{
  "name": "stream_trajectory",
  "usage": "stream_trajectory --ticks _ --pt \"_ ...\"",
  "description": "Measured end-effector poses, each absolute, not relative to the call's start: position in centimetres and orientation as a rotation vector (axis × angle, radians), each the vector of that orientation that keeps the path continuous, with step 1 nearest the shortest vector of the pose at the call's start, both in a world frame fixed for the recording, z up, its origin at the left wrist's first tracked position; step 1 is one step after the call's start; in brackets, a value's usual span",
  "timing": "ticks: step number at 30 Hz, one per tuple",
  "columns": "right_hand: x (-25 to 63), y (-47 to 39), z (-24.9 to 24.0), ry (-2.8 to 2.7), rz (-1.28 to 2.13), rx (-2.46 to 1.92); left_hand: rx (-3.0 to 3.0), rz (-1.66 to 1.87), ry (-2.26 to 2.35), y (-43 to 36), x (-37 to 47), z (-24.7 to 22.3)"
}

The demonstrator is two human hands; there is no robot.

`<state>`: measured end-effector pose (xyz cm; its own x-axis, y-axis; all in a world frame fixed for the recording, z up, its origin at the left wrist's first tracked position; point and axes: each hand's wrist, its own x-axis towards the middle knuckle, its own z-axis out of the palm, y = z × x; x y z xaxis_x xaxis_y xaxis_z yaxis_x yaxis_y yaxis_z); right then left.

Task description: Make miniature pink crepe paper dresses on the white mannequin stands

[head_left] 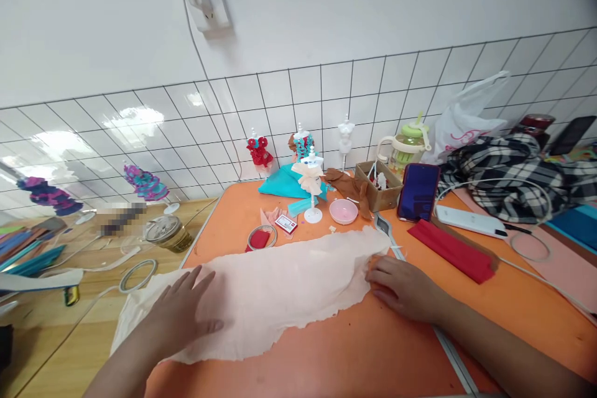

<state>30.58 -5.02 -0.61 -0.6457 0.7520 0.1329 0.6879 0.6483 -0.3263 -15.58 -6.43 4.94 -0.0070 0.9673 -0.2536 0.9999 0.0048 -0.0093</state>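
A long piece of pale pink fabric [284, 286] with ragged edges lies spread over the orange table covering [321, 360]. My left hand [186, 305] rests flat on its left part, fingers apart. At the right end of the fabric, the bent fingers of my right hand [403, 286] close on its crumpled edge; the fingertips are partly hidden. Beyond the fabric stands a small white dress form [313, 214] wearing a pale ruffled piece. A pink bowl [344, 211] and a small white-and-red box [286, 224] sit near it.
A phone [418, 193] leans against a cardboard box [385, 193]. Red folded cloth [452, 252], a white power bank [469, 222] and a plaid garment [494, 168] lie to the right. Leftward are a lidded cup [168, 233] and a tape roll [138, 275]. A tiled wall [280, 99] bounds the back.
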Motion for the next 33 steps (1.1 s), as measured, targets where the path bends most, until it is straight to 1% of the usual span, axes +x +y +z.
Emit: stream_trajectory --ticks 2,4,6,8,11,13,15,18,21,23,25,28,30,33 --pt "30.9 -5.1 -0.9 -2.579 0.459 -1.248 2.191 -0.074 1.899 -6.2 -11.9 6.8" --pt "31.0 -5.2 -1.0 -2.580 0.525 -1.260 2.346 0.102 1.582 -5.8 -7.2 7.1" --pt "31.1 -5.4 -1.0 -2.571 0.571 -1.270 2.510 0.085 1.254 -5.1 -3.4 5.5" --pt "31.7 -5.7 -0.9 -2.561 0.594 -1.310 2.575 -0.051 1.134 -4.4 -1.7 3.0" --pt "33.7 -6.4 -0.9 -2.516 0.633 -1.405 2.605 -0.132 1.122 -3.7 -2.8 -0.3" --pt "35.0 -6.7 -1.0 -2.466 0.667 -1.459 2.625 -0.115 1.131 -3.6 -4.4 -1.2" --pt "36.0 -6.6 -0.9 -2.401 0.669 -1.505 2.643 -0.095 1.133 -3.7 -5.5 -0.9" --pt "36.6 -5.6 -0.7 -2.203 0.541 -1.657 2.682 -0.027 1.096 -4.4 -5.9 1.0" --pt "36.6 -4.0 -0.6 -2.033 0.361 -1.873 2.723 0.111 0.947 -5.7 -4.6 3.3" --pt "36.5 -3.1 -0.8 -2.076 0.293 -1.995 2.714 0.168 0.802 -6.7 -2.8 4.2" --pt "36.4 -2.6 -1.2 -2.173 0.268 -2.105 2.711 0.145 0.678 -7.5 -0.8 4.0" --pt "36.5 -2.2 -1.6 -2.239 0.245 -2.212 2.735 0.164 0.734 -7.5 1.5 2.2" --pt "36.7 -2.0 -1.3 -2.226 0.242 -2.195 2.732 0.188 0.746 -6.9 2.0 1.0" --pt "37.0 -1.9 -0.1 -2.135 0.321 -2.064 2.693 0.372 0.778 -5.9 1.6 0.0"
